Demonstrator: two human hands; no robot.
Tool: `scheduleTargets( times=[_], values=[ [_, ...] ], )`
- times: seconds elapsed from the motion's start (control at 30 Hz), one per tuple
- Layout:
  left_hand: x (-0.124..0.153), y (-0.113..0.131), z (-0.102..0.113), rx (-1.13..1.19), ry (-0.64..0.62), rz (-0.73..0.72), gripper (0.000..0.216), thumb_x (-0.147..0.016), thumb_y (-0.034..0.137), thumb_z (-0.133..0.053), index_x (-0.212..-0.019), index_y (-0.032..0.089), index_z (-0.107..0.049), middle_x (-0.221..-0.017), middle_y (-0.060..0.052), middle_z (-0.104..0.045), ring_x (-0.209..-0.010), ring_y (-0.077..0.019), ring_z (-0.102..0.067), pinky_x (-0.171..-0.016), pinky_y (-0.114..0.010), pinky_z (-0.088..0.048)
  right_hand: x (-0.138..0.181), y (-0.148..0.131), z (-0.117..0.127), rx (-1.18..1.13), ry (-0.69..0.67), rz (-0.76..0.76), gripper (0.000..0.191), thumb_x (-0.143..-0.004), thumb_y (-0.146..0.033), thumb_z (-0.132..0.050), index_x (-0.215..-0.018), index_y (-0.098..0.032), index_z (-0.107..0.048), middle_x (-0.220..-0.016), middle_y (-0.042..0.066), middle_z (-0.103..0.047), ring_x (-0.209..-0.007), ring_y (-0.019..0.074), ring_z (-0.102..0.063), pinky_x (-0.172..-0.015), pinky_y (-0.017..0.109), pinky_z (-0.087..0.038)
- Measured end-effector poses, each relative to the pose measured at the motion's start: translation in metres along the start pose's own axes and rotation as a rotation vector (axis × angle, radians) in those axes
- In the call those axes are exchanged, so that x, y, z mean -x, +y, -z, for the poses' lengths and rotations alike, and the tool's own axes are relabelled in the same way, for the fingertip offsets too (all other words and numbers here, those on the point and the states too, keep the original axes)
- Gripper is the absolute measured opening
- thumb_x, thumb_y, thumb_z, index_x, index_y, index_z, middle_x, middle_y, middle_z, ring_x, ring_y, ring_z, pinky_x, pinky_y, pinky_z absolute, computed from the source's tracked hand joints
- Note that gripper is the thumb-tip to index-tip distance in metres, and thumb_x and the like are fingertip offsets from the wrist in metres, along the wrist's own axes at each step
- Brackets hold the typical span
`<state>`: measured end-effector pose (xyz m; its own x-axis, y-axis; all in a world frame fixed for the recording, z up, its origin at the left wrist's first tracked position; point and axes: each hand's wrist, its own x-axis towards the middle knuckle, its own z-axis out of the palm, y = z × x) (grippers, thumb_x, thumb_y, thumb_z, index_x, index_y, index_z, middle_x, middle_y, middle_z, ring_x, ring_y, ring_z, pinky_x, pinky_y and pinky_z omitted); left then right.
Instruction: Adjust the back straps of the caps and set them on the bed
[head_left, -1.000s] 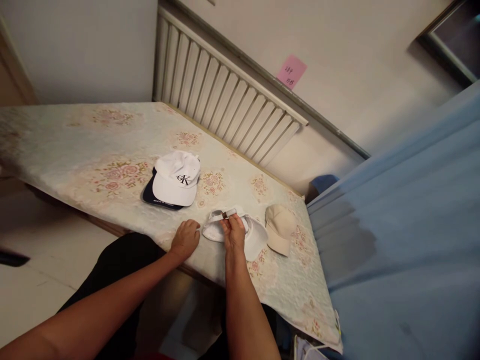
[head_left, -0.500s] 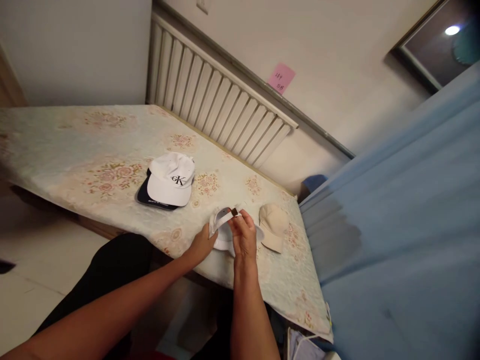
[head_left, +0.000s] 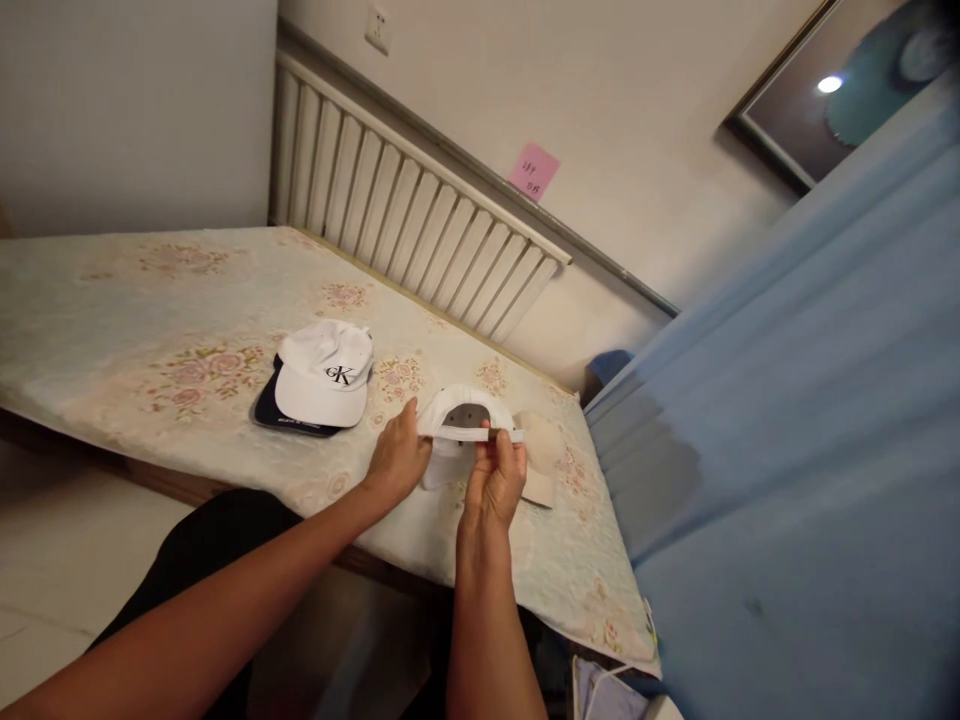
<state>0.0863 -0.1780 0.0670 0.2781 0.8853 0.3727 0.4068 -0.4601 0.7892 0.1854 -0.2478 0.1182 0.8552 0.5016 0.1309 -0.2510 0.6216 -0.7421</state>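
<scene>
Between my hands is a white baseball cap (head_left: 499,408), its back opening facing me and its grey inside showing. My left hand (head_left: 399,455) grips the cap's left edge, where the back strap meets it. At the strap's right end, my right hand (head_left: 493,478) pinches the white strap (head_left: 461,434) close to a small dark buckle. Just right of and behind the held cap lies a beige cap (head_left: 541,450), partly covered by it. To the left rests a white cap with black letters (head_left: 324,375), stacked on a dark cap (head_left: 268,408) whose brim sticks out.
A flower-patterned cloth (head_left: 180,330) covers the table. Behind it stand a white radiator (head_left: 405,200) and a wall with a pink note (head_left: 534,172). A blue curtain (head_left: 750,450) hangs along the right edge. Below the table's front right corner is a bag-like item (head_left: 611,690).
The held cap has turned so its back opening faces me, and the strap now runs level between my hands. The view has shifted slightly. The other caps stay put.
</scene>
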Motion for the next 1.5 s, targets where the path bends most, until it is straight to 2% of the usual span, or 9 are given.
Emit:
scheduleTargets(
  times=[0.13,0.23,0.33,0.63,0.83,1.0,1.17,1.33,1.5],
  values=[
    [0.055,-0.005,0.002,0.075,0.118,-0.137,0.054,-0.082,0.021,-0.051,-0.135,0.011,-0.042,-0.140,-0.021,-0.044,-0.134,-0.0312,-0.037,-0.111,-0.049,-0.030,0.006,0.005,0.014,-0.019,-0.007,-0.001,0.023,-0.071,-0.024,-0.072,-0.091,-0.018,-0.062,-0.090,0.001,-0.071,-0.087,0.0152,-0.069,-0.095,0.037,-0.053],
    [0.075,0.003,0.005,0.402,-0.126,-0.080,0.034,-0.082,0.033,-0.056,-0.113,0.018,-0.060,-0.118,-0.015,-0.061,-0.116,-0.0291,-0.055,-0.101,-0.045,-0.043,0.010,0.001,0.018,-0.005,-0.024,0.014,0.021,-0.074,-0.023,-0.070,-0.093,-0.020,-0.063,-0.091,0.002,-0.071,-0.092,0.0156,-0.068,-0.097,0.039,-0.052],
    [0.068,0.019,0.007,0.836,-0.402,0.174,0.035,-0.082,0.040,-0.058,-0.110,0.019,-0.063,-0.110,-0.012,-0.067,-0.106,-0.0264,-0.062,-0.090,-0.040,-0.050,0.018,-0.005,0.021,-0.023,-0.020,0.009,0.021,-0.075,-0.022,-0.071,-0.095,-0.019,-0.064,-0.095,0.003,-0.072,-0.093,0.0167,-0.068,-0.098,0.041,-0.052],
    [0.058,0.063,-0.006,1.379,-0.457,0.370,0.032,-0.070,0.026,-0.075,-0.100,0.015,-0.067,-0.101,-0.008,-0.070,-0.095,-0.0195,-0.064,-0.088,-0.032,-0.047,0.043,-0.008,0.031,-0.003,0.002,-0.045,0.018,-0.080,-0.027,-0.065,-0.096,-0.020,-0.064,-0.090,0.003,-0.073,-0.085,0.0176,-0.070,-0.088,0.038,-0.056],
    [0.063,0.078,-0.015,1.433,-0.444,0.392,0.022,-0.069,0.019,-0.073,-0.089,0.016,-0.062,-0.090,-0.005,-0.069,-0.087,-0.0159,-0.065,-0.086,-0.031,-0.048,0.053,-0.004,0.035,0.026,0.012,-0.032,0.019,-0.082,-0.031,-0.061,-0.097,-0.020,-0.062,-0.088,0.003,-0.072,-0.086,0.0173,-0.070,-0.088,0.036,-0.055],
    [0.066,0.076,-0.019,1.347,-0.359,0.400,0.026,-0.068,0.017,-0.071,-0.087,0.019,-0.053,-0.078,0.002,-0.063,-0.071,-0.0109,-0.062,-0.069,-0.024,-0.048,0.054,-0.003,0.039,0.031,0.026,-0.053,0.016,-0.082,-0.030,-0.062,-0.095,-0.020,-0.060,-0.087,0.001,-0.071,-0.084,0.0166,-0.069,-0.086,0.035,-0.055],
    [0.063,0.074,-0.020,1.192,-0.317,0.275,0.033,-0.065,0.013,-0.066,-0.095,0.019,-0.053,-0.080,0.003,-0.061,-0.067,-0.0093,-0.060,-0.062,-0.021,-0.047,0.053,-0.007,0.038,-0.014,0.089,-0.125,0.018,-0.077,-0.028,-0.064,-0.092,-0.021,-0.058,-0.085,0.000,-0.070,-0.081,0.0148,-0.069,-0.083,0.032,-0.054],
    [0.058,0.068,-0.026,1.090,-0.376,0.180,0.028,-0.069,0.016,-0.064,-0.097,0.018,-0.057,-0.066,0.005,-0.058,-0.052,-0.0072,-0.053,-0.051,-0.020,-0.043,0.053,-0.013,0.034,-0.100,0.141,-0.193,0.020,-0.072,-0.024,-0.069,-0.087,-0.019,-0.057,-0.075,-0.003,-0.067,-0.067,0.0119,-0.065,-0.065,0.025,-0.053],
    [0.053,0.058,-0.031,1.095,-0.419,0.161,0.025,-0.071,0.019,-0.064,-0.095,0.018,-0.057,-0.057,0.006,-0.057,-0.047,-0.0089,-0.054,-0.049,-0.021,-0.045,0.053,-0.016,0.033,-0.142,0.116,-0.209,0.020,-0.069,-0.022,-0.072,-0.073,-0.018,-0.052,-0.054,-0.009,-0.053,-0.041,0.0036,-0.044,-0.040,0.015,-0.031]
  ],
)
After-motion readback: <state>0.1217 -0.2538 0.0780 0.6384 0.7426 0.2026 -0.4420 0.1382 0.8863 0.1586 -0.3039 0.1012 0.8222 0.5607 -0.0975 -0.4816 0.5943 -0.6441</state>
